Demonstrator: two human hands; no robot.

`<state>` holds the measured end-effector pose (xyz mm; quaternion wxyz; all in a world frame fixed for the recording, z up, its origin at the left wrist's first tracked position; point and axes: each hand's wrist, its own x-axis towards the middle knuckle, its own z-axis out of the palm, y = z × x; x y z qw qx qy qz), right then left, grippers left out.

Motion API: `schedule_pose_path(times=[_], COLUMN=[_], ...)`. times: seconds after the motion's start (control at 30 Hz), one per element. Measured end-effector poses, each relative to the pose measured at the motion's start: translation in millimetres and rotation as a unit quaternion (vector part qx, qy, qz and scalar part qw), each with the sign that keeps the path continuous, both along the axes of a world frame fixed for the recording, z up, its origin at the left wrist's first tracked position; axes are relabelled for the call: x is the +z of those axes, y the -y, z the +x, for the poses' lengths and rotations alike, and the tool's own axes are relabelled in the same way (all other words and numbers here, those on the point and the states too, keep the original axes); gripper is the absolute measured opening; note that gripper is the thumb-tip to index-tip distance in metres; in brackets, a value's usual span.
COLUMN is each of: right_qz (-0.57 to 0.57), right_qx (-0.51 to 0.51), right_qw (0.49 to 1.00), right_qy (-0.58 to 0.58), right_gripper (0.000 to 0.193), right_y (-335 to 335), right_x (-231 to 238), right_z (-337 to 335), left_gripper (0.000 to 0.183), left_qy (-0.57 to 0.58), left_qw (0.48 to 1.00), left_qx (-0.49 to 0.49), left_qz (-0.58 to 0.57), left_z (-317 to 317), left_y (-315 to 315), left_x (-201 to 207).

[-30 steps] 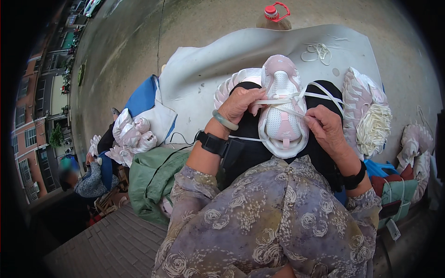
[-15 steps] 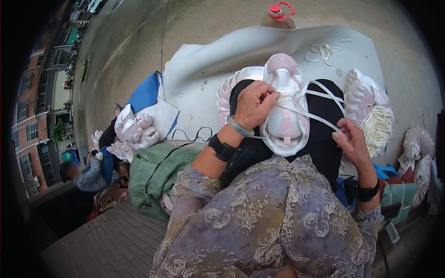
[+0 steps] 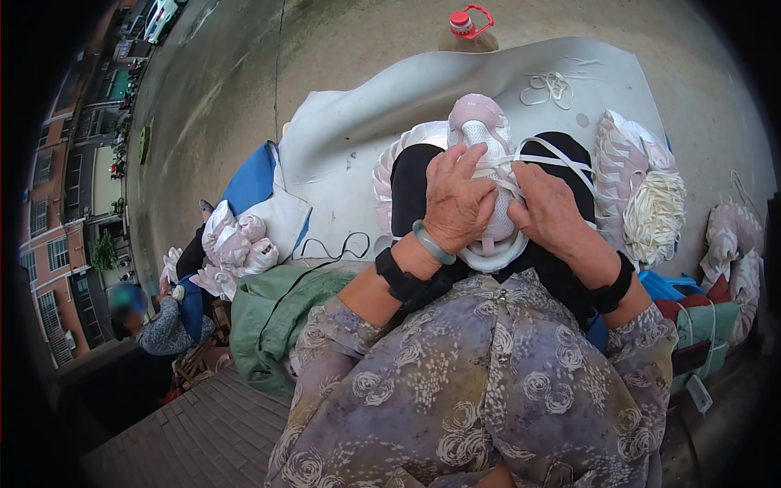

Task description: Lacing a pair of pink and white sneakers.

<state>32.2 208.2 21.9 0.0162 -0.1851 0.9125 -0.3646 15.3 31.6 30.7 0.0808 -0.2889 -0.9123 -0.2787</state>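
Note:
A pale pink and white sneaker [image 3: 477, 114] rests sole down across my lap, its toe pointing away from me. My left hand [image 3: 457, 199] grips its left side, fingers bent over the edge and thumb by the tongue. Over the right side bends my right hand [image 3: 551, 203], its fingertips at the white shoelace [image 3: 557, 152] by the eyelets; the exact pinch is partly hidden. The flat lace crosses the shoe between my hands, and a loop of it lies over my dark right trouser leg.
Stacked pink-white shoe pieces [image 3: 616, 159] and a bundle of cream laces [image 3: 653, 213] lie to the right. A loose lace [image 3: 549, 88] is on the pale sheet [image 3: 358, 122]. Beyond stands a red-capped bottle [image 3: 468, 37]. Left are a green sack [image 3: 268, 313], more shoe pieces [image 3: 236, 240] and another person.
My right hand has moved left and forward from the outstretched lace onto the sneaker. My left hand has shifted from pinching the lace to lying along the shoe's side. The view has turned slightly.

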Motion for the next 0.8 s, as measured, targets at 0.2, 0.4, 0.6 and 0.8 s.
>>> schedule_pose_path(times=[0.2,0.4,0.6,0.8], right_qz=[-0.052,-0.072,-0.123,-0.152], right_qx=[-0.016,-0.031,-0.088,-0.143], right_qw=[0.997,0.997,0.981,0.967], right_qy=[-0.061,-0.017,0.123,0.150], right_gripper=[0.031,0.028,0.042,0.065], right_y=[4.1,4.0,-2.9,-4.1], right_x=[-8.8,-15.0,-7.9,-9.4], right_z=[-1.2,-2.7,1.0,15.0], left_gripper=[0.024,0.018,0.010,0.006], left_qy=[-0.028,-0.045,-0.093,-0.031], left_qw=[0.998,0.997,0.993,0.990], left_qx=[0.036,0.023,-0.029,0.091], left_qz=[-0.032,-0.055,-0.069,-0.104], left_z=[1.1,-1.8,-4.0,28.5], left_y=[-9.0,-16.7,-23.5,76.0], left_x=[-1.6,-1.2,11.6,6.9])
